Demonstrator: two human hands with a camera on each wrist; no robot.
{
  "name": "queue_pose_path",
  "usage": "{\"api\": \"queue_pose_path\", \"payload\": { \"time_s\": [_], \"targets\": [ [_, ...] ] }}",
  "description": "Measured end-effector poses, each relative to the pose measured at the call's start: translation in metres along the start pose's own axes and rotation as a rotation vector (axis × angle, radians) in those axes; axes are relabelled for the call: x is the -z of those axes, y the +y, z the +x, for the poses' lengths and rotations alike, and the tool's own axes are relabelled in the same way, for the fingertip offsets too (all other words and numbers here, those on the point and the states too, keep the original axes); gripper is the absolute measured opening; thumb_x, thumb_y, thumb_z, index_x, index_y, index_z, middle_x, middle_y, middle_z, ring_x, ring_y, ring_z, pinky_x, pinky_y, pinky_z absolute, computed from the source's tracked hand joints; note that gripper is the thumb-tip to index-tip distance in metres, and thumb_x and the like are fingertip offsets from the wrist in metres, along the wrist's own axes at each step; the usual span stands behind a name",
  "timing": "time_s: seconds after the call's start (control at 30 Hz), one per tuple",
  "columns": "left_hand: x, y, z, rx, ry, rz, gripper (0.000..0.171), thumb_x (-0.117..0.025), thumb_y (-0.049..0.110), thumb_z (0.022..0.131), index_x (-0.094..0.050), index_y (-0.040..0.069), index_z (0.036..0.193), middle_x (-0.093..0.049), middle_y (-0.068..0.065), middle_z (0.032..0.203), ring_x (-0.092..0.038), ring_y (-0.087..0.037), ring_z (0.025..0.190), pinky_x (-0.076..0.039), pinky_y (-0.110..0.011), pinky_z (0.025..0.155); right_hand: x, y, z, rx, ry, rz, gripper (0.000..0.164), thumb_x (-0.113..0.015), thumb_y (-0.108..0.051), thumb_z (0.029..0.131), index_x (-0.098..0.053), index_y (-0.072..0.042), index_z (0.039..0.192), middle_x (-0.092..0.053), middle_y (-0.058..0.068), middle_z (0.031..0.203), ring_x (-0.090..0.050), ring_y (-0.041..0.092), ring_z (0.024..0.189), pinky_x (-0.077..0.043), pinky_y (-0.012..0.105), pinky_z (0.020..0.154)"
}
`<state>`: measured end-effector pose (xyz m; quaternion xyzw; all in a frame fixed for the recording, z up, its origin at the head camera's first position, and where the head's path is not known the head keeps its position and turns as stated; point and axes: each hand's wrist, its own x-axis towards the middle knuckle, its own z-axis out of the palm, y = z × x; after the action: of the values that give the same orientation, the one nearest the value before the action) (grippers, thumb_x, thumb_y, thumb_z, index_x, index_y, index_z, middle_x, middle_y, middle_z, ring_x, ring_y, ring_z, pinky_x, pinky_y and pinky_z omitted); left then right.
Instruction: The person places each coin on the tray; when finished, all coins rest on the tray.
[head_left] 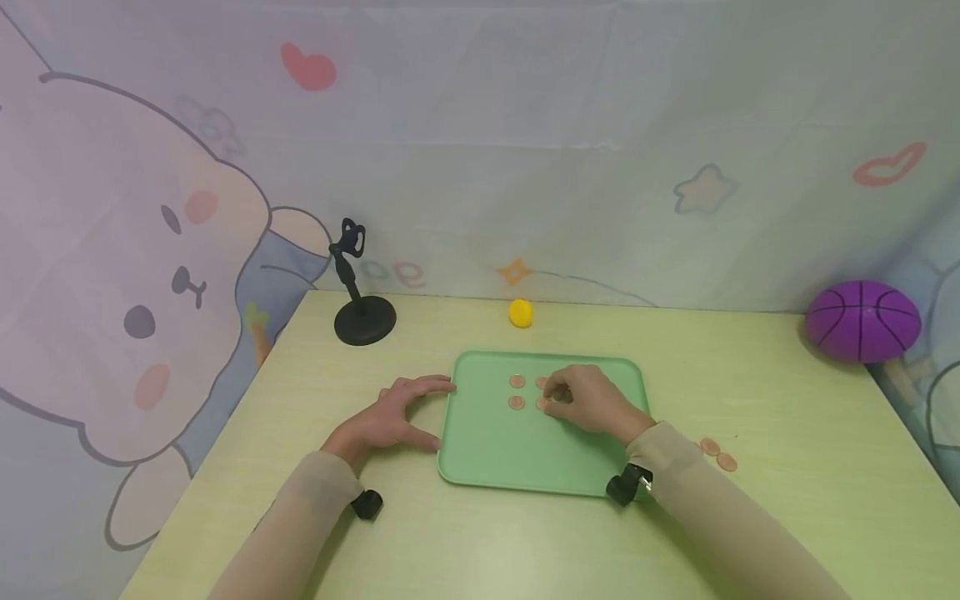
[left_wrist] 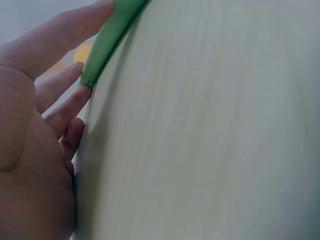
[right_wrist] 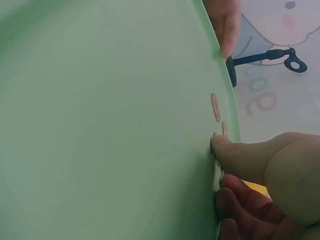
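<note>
A green tray [head_left: 487,450] lies on the table. My left hand [head_left: 390,417] is spread at its left edge, with fingertips and thumb touching the rim; in the left wrist view the fingers [left_wrist: 65,107] look extended along the green edge. Several copper coins sit in the tray in two rows, including an upper-left coin [head_left: 517,381] and a lower-left coin [head_left: 516,402]. Over the right-hand coins is my right hand [head_left: 592,400], fingers curled, pinching the lower-right coin [head_left: 542,404] at the tray surface. The thumb [right_wrist: 240,155] partly covers that coin in the right wrist view.
Right of the tray, loose coins [head_left: 718,454] lie beside the right sleeve, one partly hidden. At the back stand a black stand [head_left: 363,321] and a small yellow object [head_left: 521,313]. A purple ball [head_left: 862,322] is at the far right, before a printed cloth backdrop [head_left: 480,167].
</note>
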<state>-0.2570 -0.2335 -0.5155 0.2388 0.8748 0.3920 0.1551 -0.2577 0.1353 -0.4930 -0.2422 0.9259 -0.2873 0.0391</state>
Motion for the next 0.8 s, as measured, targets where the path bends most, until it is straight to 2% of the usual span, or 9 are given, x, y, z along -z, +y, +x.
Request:
{"api": "queue_pose_path", "payload": {
  "time_s": [0.17,0.37,0.6,0.8],
  "targets": [
    [0.0,0.001,-0.001,0.003,0.005,0.0,0.086,-0.097,0.033,0.073,-0.058,0.031,0.15,-0.045,0.005,0.163,-0.037,-0.028,0.135,-0.022,-0.055,0.106,0.001,0.001,0.0,-0.002,-0.001,0.003,0.011,-0.082,-0.023,0.093,-0.078,-0.013,0.094,-0.074,-0.004,0.091,-0.064,0.014,0.085,-0.054,0.038,0.083],
    [0.0,0.0,0.0,0.002,0.002,0.008,0.086,-0.097,0.033,0.073,-0.058,0.032,0.15,-0.044,0.006,0.164,-0.037,-0.027,0.135,-0.021,-0.056,0.108,0.004,0.006,-0.001,-0.017,0.011,0.016,0.022,-0.084,-0.029,0.092,-0.079,-0.01,0.102,-0.076,0.0,0.099,-0.067,0.016,0.089,-0.056,0.041,0.086],
    [-0.001,0.0,0.0,0.009,0.002,-0.005,0.086,-0.097,0.033,0.073,-0.058,0.033,0.15,-0.044,0.006,0.163,-0.036,-0.027,0.135,-0.021,-0.056,0.108,0.018,0.017,-0.01,0.001,0.012,0.017,0.021,-0.083,-0.017,0.09,-0.078,-0.006,0.108,-0.075,0.003,0.099,-0.066,0.014,0.083,-0.056,0.037,0.08],
    [-0.001,-0.001,0.0,0.0,0.0,0.0,0.086,-0.096,0.034,0.074,-0.057,0.033,0.15,-0.044,0.005,0.163,-0.037,-0.027,0.135,-0.021,-0.056,0.107,0.035,0.03,-0.025,0.003,0.003,0.048,0.023,-0.081,-0.014,0.091,-0.078,-0.007,0.113,-0.074,0.004,0.102,-0.066,0.013,0.081,-0.055,0.034,0.074]
  ]
}}
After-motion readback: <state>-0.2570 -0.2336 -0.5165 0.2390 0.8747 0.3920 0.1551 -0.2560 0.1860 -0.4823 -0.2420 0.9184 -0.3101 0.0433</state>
